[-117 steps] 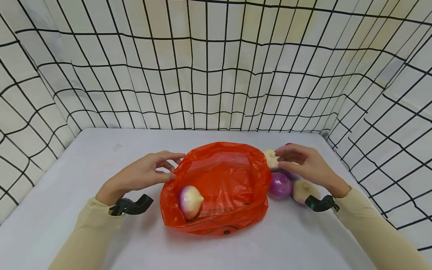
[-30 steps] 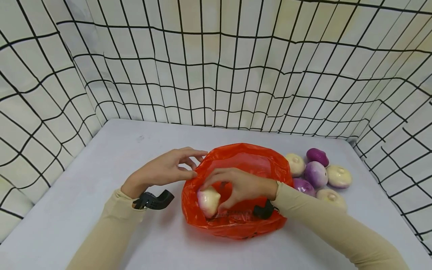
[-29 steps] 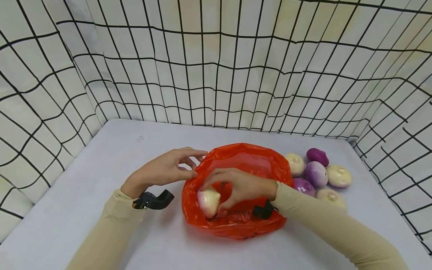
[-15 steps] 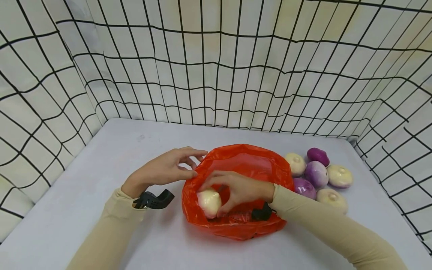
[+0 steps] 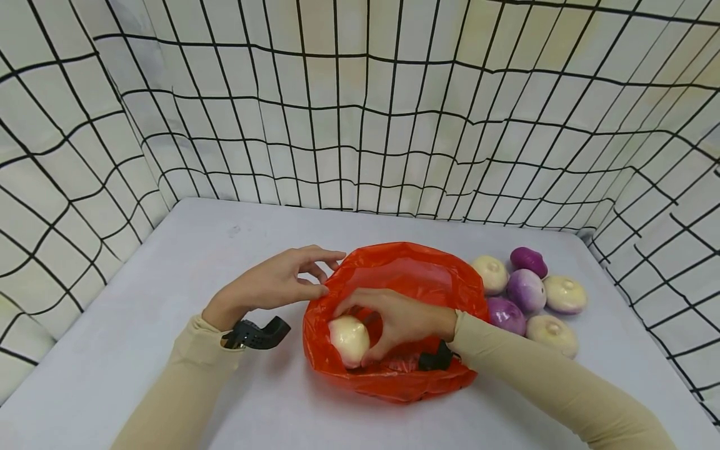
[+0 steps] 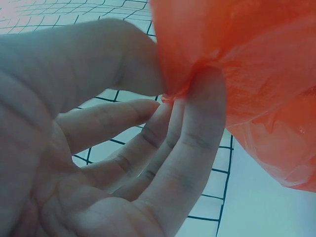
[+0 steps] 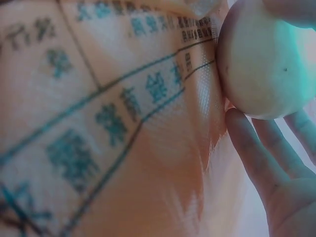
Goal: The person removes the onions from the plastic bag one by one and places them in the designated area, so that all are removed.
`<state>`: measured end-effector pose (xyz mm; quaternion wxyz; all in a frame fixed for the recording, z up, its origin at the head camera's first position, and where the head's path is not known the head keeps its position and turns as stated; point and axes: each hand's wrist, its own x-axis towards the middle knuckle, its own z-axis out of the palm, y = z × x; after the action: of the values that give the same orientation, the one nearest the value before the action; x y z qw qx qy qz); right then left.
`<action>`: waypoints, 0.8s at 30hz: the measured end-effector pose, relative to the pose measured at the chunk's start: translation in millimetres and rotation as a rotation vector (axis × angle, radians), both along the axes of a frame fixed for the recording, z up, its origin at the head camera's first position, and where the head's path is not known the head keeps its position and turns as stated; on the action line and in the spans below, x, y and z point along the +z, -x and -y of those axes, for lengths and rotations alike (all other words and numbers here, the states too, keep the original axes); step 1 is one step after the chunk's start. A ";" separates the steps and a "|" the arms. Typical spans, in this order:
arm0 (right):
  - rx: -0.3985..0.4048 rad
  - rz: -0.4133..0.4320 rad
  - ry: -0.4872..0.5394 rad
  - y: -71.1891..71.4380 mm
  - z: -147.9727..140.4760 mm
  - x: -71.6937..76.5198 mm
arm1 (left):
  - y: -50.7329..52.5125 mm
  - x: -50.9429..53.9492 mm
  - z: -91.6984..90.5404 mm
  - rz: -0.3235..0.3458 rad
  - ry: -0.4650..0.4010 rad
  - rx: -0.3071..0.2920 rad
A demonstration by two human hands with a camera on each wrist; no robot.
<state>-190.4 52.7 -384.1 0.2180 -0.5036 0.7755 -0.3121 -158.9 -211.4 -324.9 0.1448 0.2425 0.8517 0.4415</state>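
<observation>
A red plastic bag [image 5: 405, 381] stands on the table with its mouth spread upward. Its left rim is pinched between the thumb and fingers of my left hand [image 5: 275, 281]; the left wrist view shows the red film [image 6: 266, 74] gathered at the fingertips. Inside the bag, at its left end, sits a glossy cream onion [image 5: 350, 340]. My right hand [image 5: 402, 319] reaches in over the bag's right side and holds that onion, thumb on one side and fingers on the other. Close up in the right wrist view, the onion [image 7: 266, 59] lies against the fingers beside printed film.
Right of the bag several onions lie together: cream ones [image 5: 552, 334], purple ones [image 5: 506, 315] and a small dark purple one [image 5: 529, 261]. The white table [image 5: 214, 244] is bounded by white walls with black netting [image 5: 382, 112].
My right hand has come from above the onions on the right into the bag and taken hold of the onion there. Over the last second the onion has turned slightly. The left hand keeps its grip.
</observation>
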 end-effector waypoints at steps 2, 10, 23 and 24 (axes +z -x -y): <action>0.003 0.002 0.006 -0.2 -1.0 1.3 | -0.1 0.8 -1.1 0.005 -0.001 0.004; 0.007 -0.057 0.027 -0.7 -7.2 6.4 | -0.6 2.3 -2.1 0.002 -0.003 -0.004; -0.052 -0.057 0.031 -0.3 -21.2 17.0 | -0.1 1.7 -1.4 0.010 0.019 0.021; -0.058 -0.054 0.028 -0.6 -22.4 18.7 | 0.1 1.3 -0.9 0.009 0.020 0.022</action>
<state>-189.8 75.1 -365.4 0.1808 -0.4922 0.7908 -0.3156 -159.0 -210.5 -323.5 0.1460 0.2296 0.8581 0.4354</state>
